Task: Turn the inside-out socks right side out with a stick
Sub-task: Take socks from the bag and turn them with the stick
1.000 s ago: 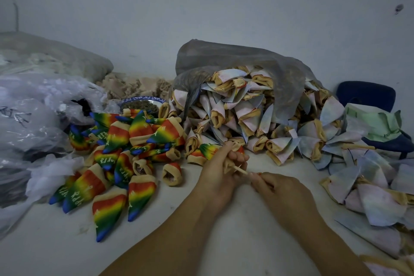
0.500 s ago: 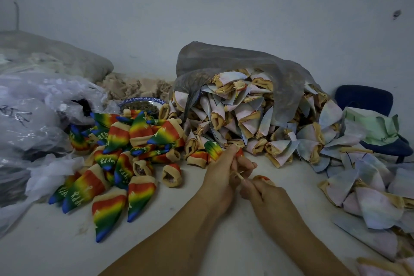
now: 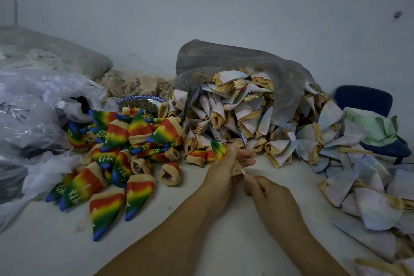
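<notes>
The sock [image 3: 218,149] in hand is a little rainbow one. Its green and red tip pokes up out of the left hand [image 3: 220,166], whose fingers are curled round it just in front of the big heap. The right hand [image 3: 270,195] is closed round a thin pale stick [image 3: 243,172] that spans the gap between the two hands, its far end lost among the left fingers.

Behind them a grey bag [image 3: 224,58] lies on its side with its mouth open. Pale socks [image 3: 235,114] with tan cuffs spill out of it onto the table [image 3: 156,242], and more of them are spread along the right edge. To the left is a pile of rainbow socks [image 3: 116,152], some printed with letters. A blue-rimmed bowl [image 3: 125,100] beyond them holds something dark that I can't make out. Crumpled clear plastic bags [image 3: 33,107] fill the left side.

The table is white and slightly scuffed, and it's pushed against a plain pale wall [image 3: 246,6]. At the far right a blue chair [image 3: 363,98] has green cloth [image 3: 376,127] lying on its seat.
</notes>
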Action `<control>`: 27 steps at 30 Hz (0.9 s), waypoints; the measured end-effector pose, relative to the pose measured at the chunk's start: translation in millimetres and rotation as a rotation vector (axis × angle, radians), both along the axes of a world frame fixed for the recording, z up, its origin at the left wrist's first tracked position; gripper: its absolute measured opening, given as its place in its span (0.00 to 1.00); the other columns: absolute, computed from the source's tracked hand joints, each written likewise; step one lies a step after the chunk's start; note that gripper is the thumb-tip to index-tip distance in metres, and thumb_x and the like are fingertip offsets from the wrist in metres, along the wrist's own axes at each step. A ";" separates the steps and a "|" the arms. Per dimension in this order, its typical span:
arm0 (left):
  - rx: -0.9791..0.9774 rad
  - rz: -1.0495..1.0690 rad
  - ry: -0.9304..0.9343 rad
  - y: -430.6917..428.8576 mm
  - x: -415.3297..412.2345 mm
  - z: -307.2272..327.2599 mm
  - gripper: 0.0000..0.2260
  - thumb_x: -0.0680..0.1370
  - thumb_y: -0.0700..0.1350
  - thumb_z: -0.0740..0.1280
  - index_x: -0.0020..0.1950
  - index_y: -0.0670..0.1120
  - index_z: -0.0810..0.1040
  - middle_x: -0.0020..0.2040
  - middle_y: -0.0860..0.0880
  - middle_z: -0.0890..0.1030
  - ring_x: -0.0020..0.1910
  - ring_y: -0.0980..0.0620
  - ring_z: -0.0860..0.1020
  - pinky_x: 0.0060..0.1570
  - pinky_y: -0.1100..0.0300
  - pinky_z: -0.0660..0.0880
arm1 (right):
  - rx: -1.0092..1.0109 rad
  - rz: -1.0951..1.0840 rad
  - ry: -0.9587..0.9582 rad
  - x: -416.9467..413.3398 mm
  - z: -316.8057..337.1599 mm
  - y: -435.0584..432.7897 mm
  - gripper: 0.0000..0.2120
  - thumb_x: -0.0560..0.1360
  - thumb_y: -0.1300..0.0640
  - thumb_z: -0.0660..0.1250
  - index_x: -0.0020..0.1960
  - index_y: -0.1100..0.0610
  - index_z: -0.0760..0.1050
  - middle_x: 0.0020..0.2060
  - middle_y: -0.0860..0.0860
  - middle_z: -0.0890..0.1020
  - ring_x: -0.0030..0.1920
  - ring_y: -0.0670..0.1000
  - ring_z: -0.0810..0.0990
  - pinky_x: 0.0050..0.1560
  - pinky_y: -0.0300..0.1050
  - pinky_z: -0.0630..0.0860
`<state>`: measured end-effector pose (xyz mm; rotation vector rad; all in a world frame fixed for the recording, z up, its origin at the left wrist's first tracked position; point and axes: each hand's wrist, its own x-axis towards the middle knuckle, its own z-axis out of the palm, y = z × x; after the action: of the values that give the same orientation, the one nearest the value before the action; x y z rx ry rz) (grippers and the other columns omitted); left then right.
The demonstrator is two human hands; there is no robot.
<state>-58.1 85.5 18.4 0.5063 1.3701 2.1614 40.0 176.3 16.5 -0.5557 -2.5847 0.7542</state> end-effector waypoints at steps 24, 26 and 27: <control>0.100 -0.002 -0.047 -7.1 -15.1 -1.2 0.12 0.82 0.49 0.60 0.56 0.43 0.78 0.50 0.46 0.85 0.48 0.55 0.83 0.42 0.64 0.77 | 0.175 -0.016 0.038 3.0 3.7 16.8 0.18 0.79 0.40 0.53 0.40 0.49 0.74 0.31 0.46 0.76 0.34 0.44 0.75 0.36 0.44 0.72; 0.053 -0.016 0.011 -7.6 -12.5 0.4 0.14 0.82 0.51 0.59 0.55 0.44 0.79 0.51 0.46 0.85 0.50 0.55 0.83 0.48 0.62 0.74 | 0.169 -0.006 0.039 4.7 3.8 20.2 0.19 0.79 0.40 0.53 0.41 0.49 0.75 0.32 0.46 0.77 0.34 0.44 0.75 0.36 0.43 0.72; 0.034 -0.019 0.035 -7.6 -11.2 0.3 0.15 0.82 0.51 0.57 0.54 0.45 0.80 0.51 0.46 0.85 0.51 0.54 0.83 0.51 0.60 0.73 | 0.170 -0.002 0.032 5.9 4.6 22.3 0.18 0.79 0.41 0.53 0.42 0.49 0.76 0.32 0.46 0.77 0.34 0.44 0.75 0.35 0.42 0.71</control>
<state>-69.3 77.9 18.7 0.5708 1.3432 2.1732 45.9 198.6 21.1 -0.4890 -2.5869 0.5312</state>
